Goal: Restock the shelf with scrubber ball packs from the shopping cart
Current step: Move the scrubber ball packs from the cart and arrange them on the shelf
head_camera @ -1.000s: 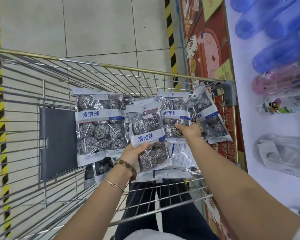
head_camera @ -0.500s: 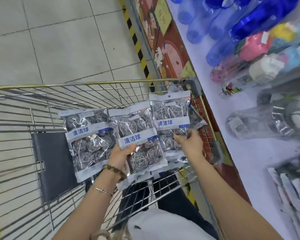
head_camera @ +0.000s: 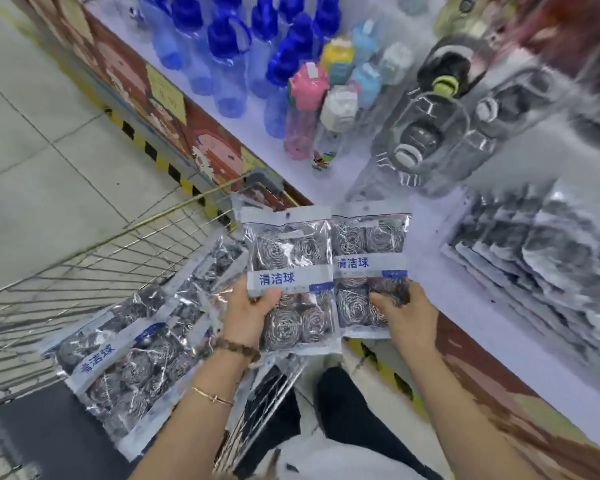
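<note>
Left hand (head_camera: 248, 311) pinches glossy clear-plastic scrubber pack (head_camera: 290, 278), thumb over white label band, coiled steel-wool balls inside. Right hand (head_camera: 404, 315) grips second pack (head_camera: 369, 268) at lower right corner, fingers curled on crinkled film. Both packs upright, edges touching, above shelf's front edge. More packs (head_camera: 129, 362) lie flat in wire shopping cart (head_camera: 84, 258). Blurred stacked packs (head_camera: 548, 268) on white shelf (head_camera: 437, 296), right side; blue translucent bottles (head_camera: 229, 53) toward far edge.

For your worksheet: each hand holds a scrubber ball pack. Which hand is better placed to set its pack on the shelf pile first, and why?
Probably the right hand. Its pack is already over the shelf edge, nearest the stacked packs. The left hand holds its pack nearer the cart.
</note>
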A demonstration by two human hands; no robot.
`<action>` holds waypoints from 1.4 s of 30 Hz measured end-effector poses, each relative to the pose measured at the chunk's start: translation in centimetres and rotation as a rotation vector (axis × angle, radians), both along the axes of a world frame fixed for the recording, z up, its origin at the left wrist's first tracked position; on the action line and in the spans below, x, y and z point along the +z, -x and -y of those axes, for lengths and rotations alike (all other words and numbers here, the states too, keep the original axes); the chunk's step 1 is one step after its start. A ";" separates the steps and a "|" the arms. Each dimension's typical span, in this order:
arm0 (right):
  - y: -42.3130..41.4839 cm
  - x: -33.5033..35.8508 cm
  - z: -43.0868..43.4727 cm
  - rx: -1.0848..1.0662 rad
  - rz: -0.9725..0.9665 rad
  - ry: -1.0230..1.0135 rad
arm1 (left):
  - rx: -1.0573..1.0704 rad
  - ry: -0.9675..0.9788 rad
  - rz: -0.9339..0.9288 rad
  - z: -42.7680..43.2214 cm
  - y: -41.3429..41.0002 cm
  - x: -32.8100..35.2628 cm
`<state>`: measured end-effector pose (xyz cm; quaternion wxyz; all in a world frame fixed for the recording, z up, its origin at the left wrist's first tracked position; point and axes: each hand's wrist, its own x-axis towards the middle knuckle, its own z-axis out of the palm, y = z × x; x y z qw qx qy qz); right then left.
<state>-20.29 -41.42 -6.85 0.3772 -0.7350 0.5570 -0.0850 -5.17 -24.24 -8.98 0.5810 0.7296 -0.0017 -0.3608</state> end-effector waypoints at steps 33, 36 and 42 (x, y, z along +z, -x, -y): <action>39.0 3.8 20.8 -0.785 0.217 0.001 | -0.646 0.124 0.018 36.9 30.1 5.6; 39.3 3.3 23.5 -0.795 0.196 -0.002 | -0.649 0.089 0.034 40.6 29.9 5.1; 39.8 3.2 28.0 -0.822 0.122 -0.002 | -0.708 0.005 0.296 47.0 29.9 4.2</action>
